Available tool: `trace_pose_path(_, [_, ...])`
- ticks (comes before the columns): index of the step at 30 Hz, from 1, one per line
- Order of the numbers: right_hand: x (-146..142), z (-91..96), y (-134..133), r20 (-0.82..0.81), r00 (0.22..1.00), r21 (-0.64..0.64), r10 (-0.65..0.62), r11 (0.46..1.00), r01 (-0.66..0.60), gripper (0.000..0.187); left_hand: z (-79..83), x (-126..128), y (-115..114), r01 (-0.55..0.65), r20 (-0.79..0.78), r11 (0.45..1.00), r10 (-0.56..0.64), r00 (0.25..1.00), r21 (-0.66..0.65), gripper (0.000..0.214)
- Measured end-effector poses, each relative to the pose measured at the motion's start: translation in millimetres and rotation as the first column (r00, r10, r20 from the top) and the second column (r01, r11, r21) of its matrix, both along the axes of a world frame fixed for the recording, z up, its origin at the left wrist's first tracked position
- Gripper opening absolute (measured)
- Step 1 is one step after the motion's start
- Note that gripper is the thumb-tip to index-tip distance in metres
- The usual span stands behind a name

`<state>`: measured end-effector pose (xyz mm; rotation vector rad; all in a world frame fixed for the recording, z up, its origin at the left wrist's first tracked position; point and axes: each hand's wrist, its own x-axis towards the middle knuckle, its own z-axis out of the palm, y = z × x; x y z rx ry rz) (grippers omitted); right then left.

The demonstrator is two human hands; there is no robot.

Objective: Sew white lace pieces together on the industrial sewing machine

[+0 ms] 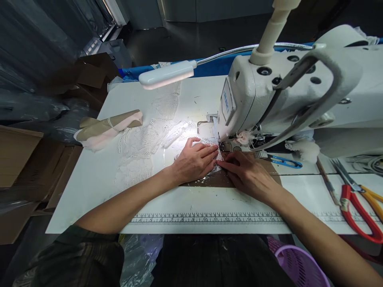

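Note:
White lace fabric (143, 137) spreads over the left of the sewing table and runs up to the needle area of the white sewing machine (243, 95). My left hand (196, 159) lies flat on the lace, fingers stretched towards the presser foot. Just right of it, my right hand (243, 169) has its thumb and forefinger pinched at the lace edge below the needle. The presser foot itself is partly hidden by the machine head and my fingers. Under both hands lies a brown patch (206, 181) on the tabletop.
A lamp (167, 74) on a flexible neck lights the work. Blue thread snips (285, 161), a thin brush-like tool (328, 181) and red-handled scissors (353, 203) lie to the right. A rolled fabric bundle (110, 127) sits left. A ruler strip (206, 219) lines the front edge.

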<state>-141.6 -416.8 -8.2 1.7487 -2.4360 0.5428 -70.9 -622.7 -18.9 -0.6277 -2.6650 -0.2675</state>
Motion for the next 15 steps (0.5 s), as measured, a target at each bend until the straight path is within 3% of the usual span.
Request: trace_pose_path(15, [-3.8,-9.3,4.8,0.114,0.993,-0.035,-0.002,0.999,0.006,0.033,3.2,1.7,3.8,-0.016,0.032,0.999,0.015,0.999,0.029,0.028])
